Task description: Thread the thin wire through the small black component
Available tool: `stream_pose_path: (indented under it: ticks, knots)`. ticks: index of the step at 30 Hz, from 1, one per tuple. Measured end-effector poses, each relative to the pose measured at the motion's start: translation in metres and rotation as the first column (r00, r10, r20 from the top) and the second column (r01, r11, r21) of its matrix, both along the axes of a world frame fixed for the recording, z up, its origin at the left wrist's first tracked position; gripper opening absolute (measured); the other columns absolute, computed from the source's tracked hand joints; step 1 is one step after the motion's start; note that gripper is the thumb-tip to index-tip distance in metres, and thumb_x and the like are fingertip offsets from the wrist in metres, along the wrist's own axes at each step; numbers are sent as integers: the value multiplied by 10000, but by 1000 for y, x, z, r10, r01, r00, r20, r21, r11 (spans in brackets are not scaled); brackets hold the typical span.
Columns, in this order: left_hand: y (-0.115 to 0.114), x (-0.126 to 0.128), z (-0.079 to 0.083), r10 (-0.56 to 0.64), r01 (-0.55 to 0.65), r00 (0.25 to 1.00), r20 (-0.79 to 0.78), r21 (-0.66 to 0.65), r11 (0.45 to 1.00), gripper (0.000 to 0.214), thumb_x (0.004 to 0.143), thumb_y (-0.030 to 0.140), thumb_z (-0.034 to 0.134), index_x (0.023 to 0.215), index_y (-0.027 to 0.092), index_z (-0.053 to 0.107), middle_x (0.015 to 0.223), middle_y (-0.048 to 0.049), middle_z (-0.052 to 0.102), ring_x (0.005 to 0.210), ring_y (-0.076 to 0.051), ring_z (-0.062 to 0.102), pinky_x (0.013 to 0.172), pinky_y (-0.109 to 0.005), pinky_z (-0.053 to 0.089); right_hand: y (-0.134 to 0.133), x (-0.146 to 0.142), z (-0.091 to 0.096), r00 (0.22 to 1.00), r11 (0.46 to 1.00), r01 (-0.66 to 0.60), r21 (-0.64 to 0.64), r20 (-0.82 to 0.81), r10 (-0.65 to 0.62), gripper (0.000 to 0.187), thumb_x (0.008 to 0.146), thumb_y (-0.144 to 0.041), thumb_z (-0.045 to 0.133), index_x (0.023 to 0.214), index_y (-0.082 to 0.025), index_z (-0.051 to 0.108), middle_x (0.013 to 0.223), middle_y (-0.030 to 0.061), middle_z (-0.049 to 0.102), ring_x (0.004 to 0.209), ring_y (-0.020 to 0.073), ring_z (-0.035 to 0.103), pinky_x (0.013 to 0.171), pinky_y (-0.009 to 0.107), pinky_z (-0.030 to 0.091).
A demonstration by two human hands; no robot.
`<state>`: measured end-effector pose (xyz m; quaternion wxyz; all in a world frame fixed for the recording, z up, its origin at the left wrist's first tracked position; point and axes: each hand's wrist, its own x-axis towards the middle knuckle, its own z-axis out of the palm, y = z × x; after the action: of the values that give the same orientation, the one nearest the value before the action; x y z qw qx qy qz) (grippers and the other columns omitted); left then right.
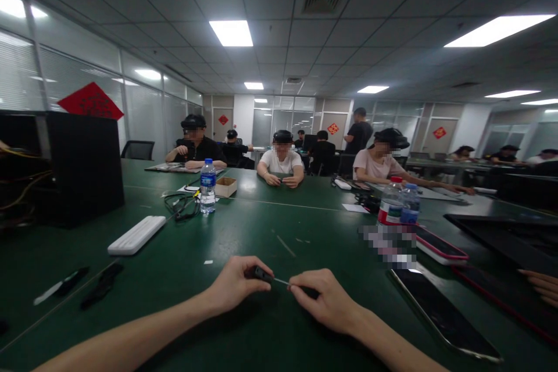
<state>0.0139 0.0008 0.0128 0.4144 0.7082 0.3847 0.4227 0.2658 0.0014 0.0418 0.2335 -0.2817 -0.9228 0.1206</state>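
Note:
Both of my hands rest on the green table near its front edge. My left hand is closed around a small black handle. A thin metal pin or shaft runs from that handle to my right hand, whose fingers pinch its other end. What the right fingers hide beyond the pin's tip I cannot make out.
A white case, black cables, a water bottle and a cardboard box lie left of centre. Two bottles, phones and a tablet sit right. A black box stands far left. Several people sit across; another person's fingers show at right.

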Motion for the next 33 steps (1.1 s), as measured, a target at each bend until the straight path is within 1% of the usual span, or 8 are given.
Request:
stream_pose_path:
  ticks: [3, 7, 11, 16, 21, 27, 30, 33]
  knots:
    - [1, 1, -2, 2, -2, 1000, -13, 2, 1000, 280, 724, 270, 791, 959, 124, 748, 898, -66, 758, 802, -199, 694, 738, -291, 531, -1, -1, 3, 1000, 1000, 11, 13, 6, -11, 315, 990, -320, 459, 944, -166, 730, 762, 21, 681, 660, 130, 605, 643, 234, 432]
    - [2, 0, -5, 12, -11, 999, -49, 16, 1000, 268, 739, 267, 778, 966, 129, 742, 928, -66, 755, 824, -201, 699, 753, -296, 541, 0, 0, 5, 994, 997, 48, 68, 93, -54, 317, 981, -323, 463, 930, -175, 738, 752, 27, 682, 645, 136, 599, 636, 241, 432]
    - [2, -1, -5, 21, -17, 994, -105, 32, 999, 276, 752, 253, 765, 1003, 141, 737, 969, -62, 752, 859, -198, 699, 783, -292, 542, 1, 1, 4, 980, 992, 76, 98, 177, -92, 327, 984, -327, 444, 966, -192, 741, 781, 34, 700, 659, 140, 607, 655, 240, 442]
    - [4, -2, -10, 39, -24, 983, -178, 84, 996, 266, 779, 269, 745, 1022, 160, 740, 955, -52, 754, 852, -197, 695, 780, -288, 536, -5, -2, 9, 951, 984, 116, 133, 271, -149, 330, 979, -325, 442, 925, -192, 739, 743, 29, 692, 625, 134, 594, 644, 237, 426]
    - [0, -6, -8, 82, -21, 943, -322, 187, 982, 242, 809, 289, 727, 1033, 199, 748, 977, -37, 757, 883, -198, 687, 815, -283, 518, -12, -5, 13, 926, 979, 126, 162, 334, -174, 328, 981, -324, 438, 1026, -195, 736, 809, 44, 712, 647, 132, 607, 628, 224, 417]
    - [-1, -9, -10, 127, 1, 887, -444, 276, 961, 243, 857, 295, 681, 1081, 220, 733, 950, -23, 755, 812, -173, 679, 751, -246, 509, -16, -8, 13, 907, 974, 144, 175, 371, -200, 332, 986, -317, 421, 1018, -201, 731, 828, 47, 713, 647, 128, 616, 614, 215, 417]
    - [1, -10, -14, 141, 8, 876, -462, 307, 952, 244, 862, 278, 670, 1094, 229, 727, 975, -26, 756, 835, -180, 686, 772, -254, 510, -18, -9, 12, 907, 973, 153, 171, 366, -207, 342, 989, -320, 413, 1043, -201, 729, 833, 53, 715, 654, 135, 622, 616, 220, 424]
    - [1, -10, -15, 141, 13, 884, -445, 325, 946, 244, 861, 260, 669, 1096, 230, 726, 1006, -36, 757, 887, -199, 696, 811, -275, 510, -19, -10, 10, 921, 976, 155, 153, 336, -199, 350, 995, -322, 409, 1008, -194, 734, 815, 52, 710, 655, 138, 620, 629, 225, 435]
